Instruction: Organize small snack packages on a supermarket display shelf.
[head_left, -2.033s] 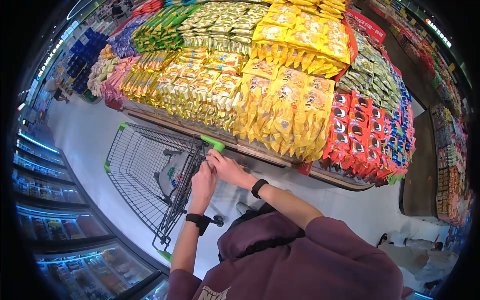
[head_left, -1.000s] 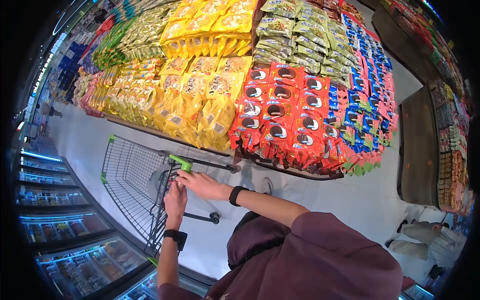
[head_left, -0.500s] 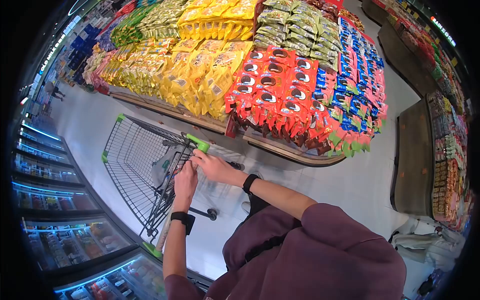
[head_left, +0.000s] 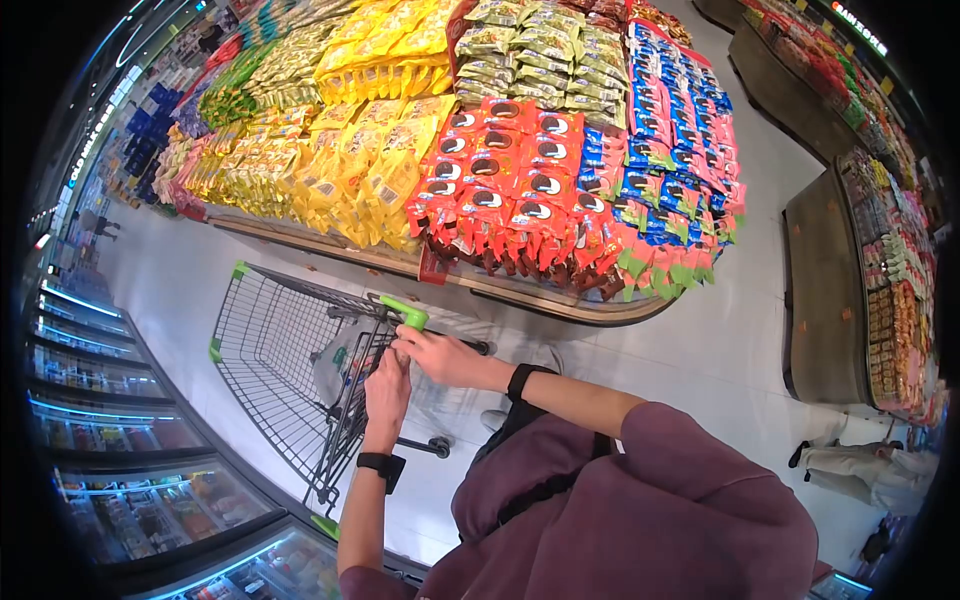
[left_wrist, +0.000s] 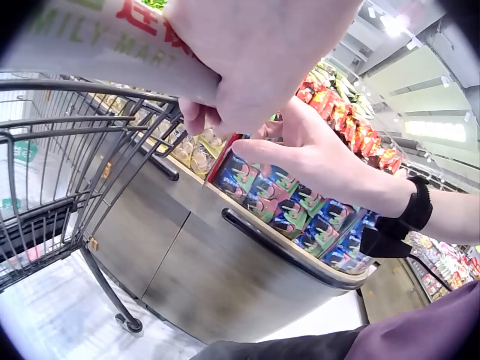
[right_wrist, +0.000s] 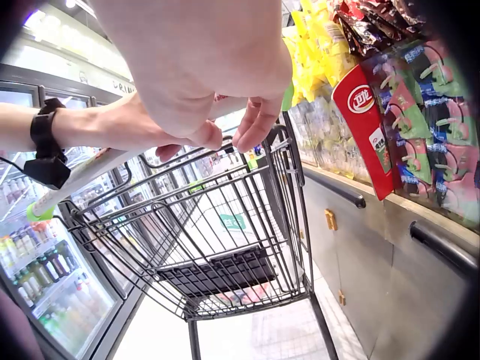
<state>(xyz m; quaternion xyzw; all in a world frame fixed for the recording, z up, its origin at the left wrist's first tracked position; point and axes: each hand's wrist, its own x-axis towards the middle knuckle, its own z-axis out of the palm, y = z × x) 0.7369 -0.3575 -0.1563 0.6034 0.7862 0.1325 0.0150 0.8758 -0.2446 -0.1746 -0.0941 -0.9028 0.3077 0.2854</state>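
Note:
Both hands are on the handle of a wire shopping cart (head_left: pixel 239 270). My left hand (head_left: pixel 387 395) grips the pale handle bar (left_wrist: pixel 112 46), which carries printed lettering in the left wrist view. Right beside it, my right hand (head_left: pixel 440 358) holds the same bar close to its green end piece (head_left: pixel 412 314). In the right wrist view, the right hand's fingers (right_wrist: pixel 259 124) curl down over the bar. A dark flap (right_wrist: pixel 217 271) sits low in the cart's wire frame.
A display counter (head_left: pixel 560 308) piled with yellow bags (head_left: pixel 370 150), red packets (head_left: pixel 500 170) and blue-and-pink packets (head_left: pixel 660 190) runs close along the cart's far side. Glass-fronted freezers (head_left: pixel 150 500) line the left. Another shelf unit (head_left: pixel 825 290) and a person (head_left: pixel 850 470) are at the right.
The counter's goods have shifted left in the head view, bringing its rounded end and the blue-and-pink packets further in. Both hands have stayed on the cart's handle.

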